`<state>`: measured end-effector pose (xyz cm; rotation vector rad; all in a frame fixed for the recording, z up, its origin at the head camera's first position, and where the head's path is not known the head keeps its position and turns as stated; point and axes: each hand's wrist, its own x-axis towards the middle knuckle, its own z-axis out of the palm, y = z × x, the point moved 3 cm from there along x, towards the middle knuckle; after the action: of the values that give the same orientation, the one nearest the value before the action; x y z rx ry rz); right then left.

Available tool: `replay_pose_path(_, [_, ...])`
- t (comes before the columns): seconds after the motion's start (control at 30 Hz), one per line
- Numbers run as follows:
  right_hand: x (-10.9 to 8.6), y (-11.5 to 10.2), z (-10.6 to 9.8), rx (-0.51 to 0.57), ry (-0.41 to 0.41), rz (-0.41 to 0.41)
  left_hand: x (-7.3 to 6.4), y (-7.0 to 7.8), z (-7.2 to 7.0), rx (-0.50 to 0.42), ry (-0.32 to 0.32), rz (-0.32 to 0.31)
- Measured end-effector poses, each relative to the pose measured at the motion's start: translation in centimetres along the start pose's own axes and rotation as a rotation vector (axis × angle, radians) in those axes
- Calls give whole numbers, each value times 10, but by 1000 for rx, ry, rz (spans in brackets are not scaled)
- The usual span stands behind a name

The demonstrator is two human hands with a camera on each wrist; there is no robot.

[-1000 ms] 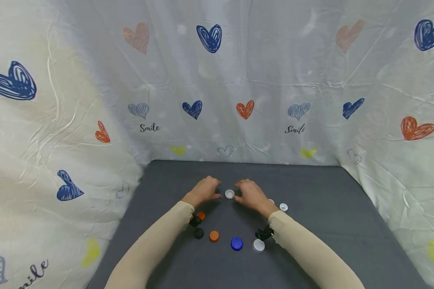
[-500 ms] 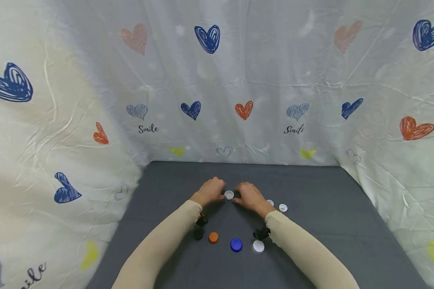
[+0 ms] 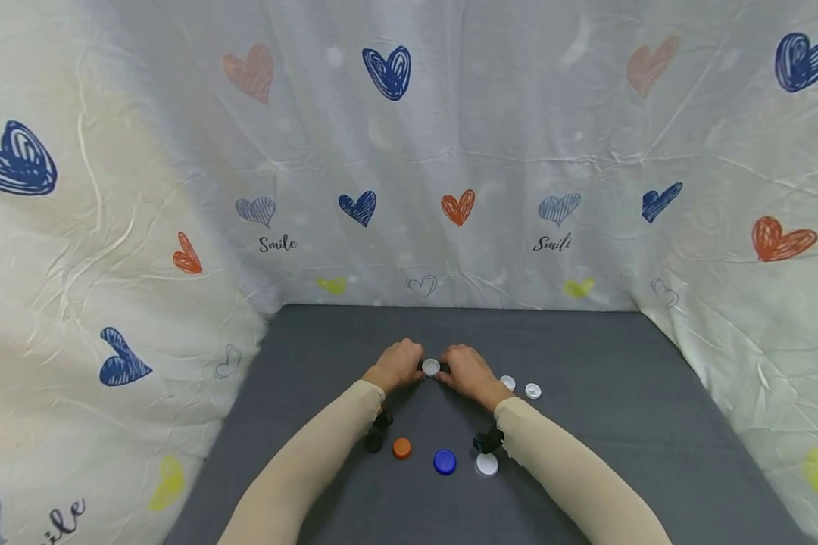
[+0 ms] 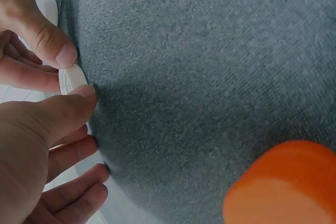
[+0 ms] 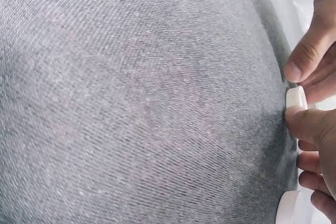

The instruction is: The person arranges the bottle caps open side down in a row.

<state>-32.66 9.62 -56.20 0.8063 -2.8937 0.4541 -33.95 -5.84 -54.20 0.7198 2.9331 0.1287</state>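
Observation:
A small white bottle cap (image 3: 431,368) sits between my two hands on the grey cloth. My left hand (image 3: 397,363) pinches its left side, thumb toward me and fingers behind. From the other side my right hand (image 3: 470,371) holds the same cap, fingers bent. In the left wrist view the cap (image 4: 72,79) stands edge-on between both thumbs, its far side hidden by fingers. The right wrist view has the cap (image 5: 296,98) with a thumb at either end.
Nearer me lie a black cap (image 3: 373,443), an orange cap (image 3: 401,448), a blue cap (image 3: 444,462) and a white cap (image 3: 487,465). Two white caps, one beside my right wrist (image 3: 507,383) and one farther right (image 3: 533,391), lie there too. A heart-print curtain (image 3: 409,151) surrounds the table.
My left hand has moved right to the white cap, and my right hand has closed in on it too. The left forearm now covers a second orange cap in the head view.

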Motion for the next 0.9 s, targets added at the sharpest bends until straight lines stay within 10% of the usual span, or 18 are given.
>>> replay_pose_path(0.9, [-17,-11,-34,99,150,-78,-25,2,-20,-27,212,69])
